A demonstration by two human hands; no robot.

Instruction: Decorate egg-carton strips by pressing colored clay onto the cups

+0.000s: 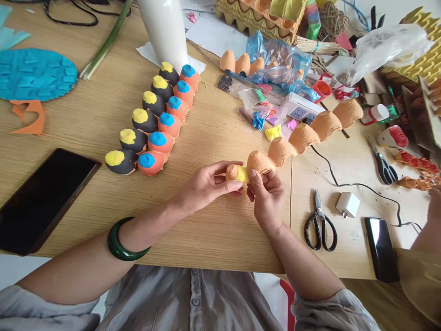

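Between my hands is an orange egg-carton strip point(303, 135), a row of several cups slanting up to the right. A patch of yellow clay point(243, 174) covers part of its nearest cup. My left hand point(215, 181) grips that end cup, thumb in front and fingers behind. Just right of the yellow patch, my right hand point(267, 193) pinches the strip with its thumb, the other fingers curled underneath. Left of my hands lie two finished-looking carton rows: a black row point(142, 116) with yellow tops and an orange-red row point(171, 122) with blue tops.
A tablet point(46, 197) lies at left, below a blue oval piece point(37, 74). Scissors point(320, 223), a white charger point(347, 204) and a phone point(381, 248) lie at right. Behind stand a white vase point(164, 34), a power strip point(300, 108) and stacked egg trays point(262, 14). Another person's arm point(430, 225) shows at right.
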